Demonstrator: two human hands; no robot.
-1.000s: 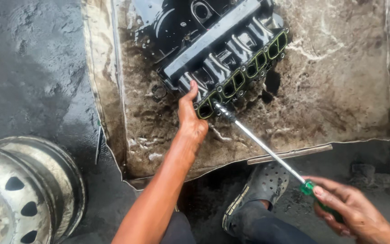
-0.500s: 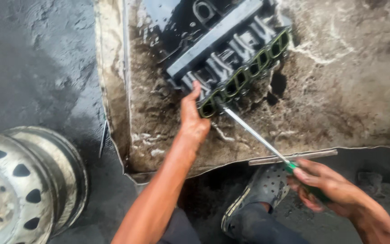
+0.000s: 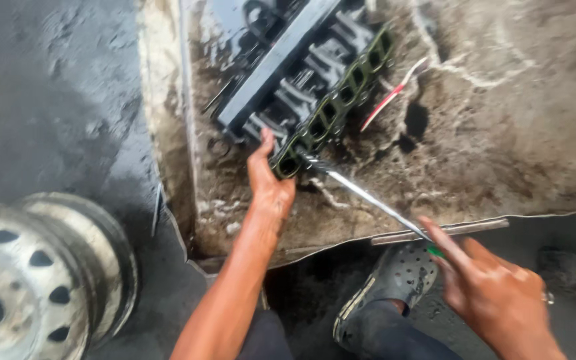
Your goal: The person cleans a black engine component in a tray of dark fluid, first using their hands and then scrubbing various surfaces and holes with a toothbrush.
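Screwdriver (image 3: pixel 375 200) nearer, between hands

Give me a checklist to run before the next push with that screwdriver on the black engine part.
1. Left hand steadying the black engine part: ok, fingers rest against its near end.
2. Right hand gripping the screwdriver handle: ok, fingers closed round the green end.
3. Tip seated at the green gasket edge: cannot tell, blurred.
4. Left fingers clear of the tip: not ok, they sit right beside it.
5. Part lying flat on the dirty metal sheet: ok.
6. Foot in the grey clog clear of the shaft: ok, it lies below the sheet's edge.
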